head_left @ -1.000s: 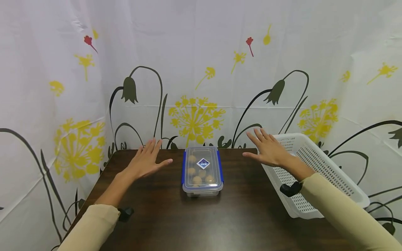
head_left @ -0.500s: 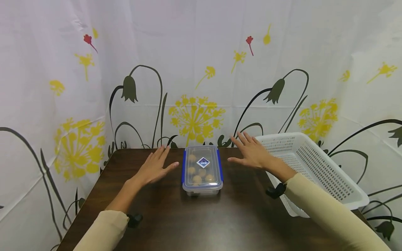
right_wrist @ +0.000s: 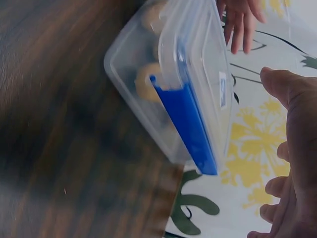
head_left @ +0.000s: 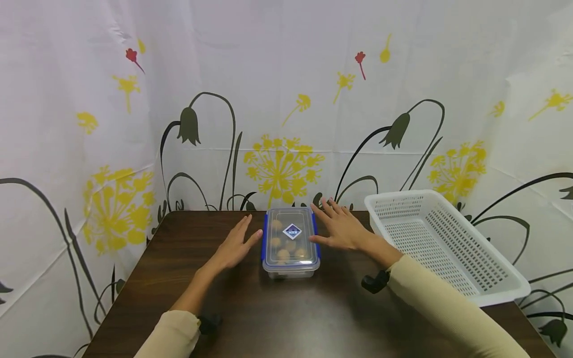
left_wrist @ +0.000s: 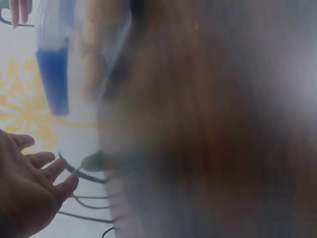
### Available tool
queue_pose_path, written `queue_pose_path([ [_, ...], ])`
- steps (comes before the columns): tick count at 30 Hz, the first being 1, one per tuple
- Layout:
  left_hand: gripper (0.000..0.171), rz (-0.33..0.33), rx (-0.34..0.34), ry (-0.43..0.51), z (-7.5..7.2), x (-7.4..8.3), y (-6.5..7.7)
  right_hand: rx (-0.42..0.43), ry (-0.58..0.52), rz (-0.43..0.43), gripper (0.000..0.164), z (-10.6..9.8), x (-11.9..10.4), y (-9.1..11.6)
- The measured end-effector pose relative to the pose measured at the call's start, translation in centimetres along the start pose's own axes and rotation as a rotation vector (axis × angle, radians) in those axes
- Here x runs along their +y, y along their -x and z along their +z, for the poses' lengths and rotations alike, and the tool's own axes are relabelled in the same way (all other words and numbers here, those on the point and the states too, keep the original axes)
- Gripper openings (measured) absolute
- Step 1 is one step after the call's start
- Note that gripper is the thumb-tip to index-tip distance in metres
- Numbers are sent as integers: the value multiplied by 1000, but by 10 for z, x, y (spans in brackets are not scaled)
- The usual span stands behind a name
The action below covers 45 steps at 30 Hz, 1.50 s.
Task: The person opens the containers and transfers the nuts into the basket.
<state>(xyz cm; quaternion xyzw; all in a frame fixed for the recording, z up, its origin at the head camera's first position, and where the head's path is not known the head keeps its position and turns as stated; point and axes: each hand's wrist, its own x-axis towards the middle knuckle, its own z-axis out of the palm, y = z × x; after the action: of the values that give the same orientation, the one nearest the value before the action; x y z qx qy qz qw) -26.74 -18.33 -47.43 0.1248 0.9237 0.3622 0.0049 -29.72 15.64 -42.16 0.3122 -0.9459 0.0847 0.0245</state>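
A clear plastic food container (head_left: 293, 243) with blue side clips stands on the dark wooden table, its lid on and several round tan balls (head_left: 283, 254) inside. My left hand (head_left: 235, 247) is just left of it, fingers extended and thumb toward the container. On the other side my right hand (head_left: 342, 228) has its fingers spread, and its fingertips overlap the lid's right edge in the head view. In the right wrist view a gap shows between the right hand (right_wrist: 297, 144) and the blue clip (right_wrist: 190, 129). Both hands hold nothing.
A white perforated plastic basket (head_left: 447, 243) stands at the table's right, beyond my right forearm. Behind the dark table (head_left: 286, 318) hangs a white curtain (head_left: 286, 59) printed with flowers. A black wrist camera (head_left: 376, 282) sits on my right wrist.
Both hands have moved inward toward the container, the right one leftward from in front of the basket, the left one rightward. The container and basket stay in place.
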Motion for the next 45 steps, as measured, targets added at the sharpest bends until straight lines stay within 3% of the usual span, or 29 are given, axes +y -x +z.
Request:
queue_pose_path([
  [4,75,-23,29,132,10,3,-1,-2,-34,-10,94,10,-8,-2],
  [17,61,-200,161,517,44,12,-3,2,-119,-27,94,43,-26,-13],
  [23,60,-243,194,474,54,17,-7,42,-159,-25,92,54,-30,-15],
  [30,57,-226,235,425,62,21,-9,47,-195,14,92,70,-35,-17],
  [45,46,-116,265,334,67,21,-12,67,-281,44,90,83,-40,-18],
])
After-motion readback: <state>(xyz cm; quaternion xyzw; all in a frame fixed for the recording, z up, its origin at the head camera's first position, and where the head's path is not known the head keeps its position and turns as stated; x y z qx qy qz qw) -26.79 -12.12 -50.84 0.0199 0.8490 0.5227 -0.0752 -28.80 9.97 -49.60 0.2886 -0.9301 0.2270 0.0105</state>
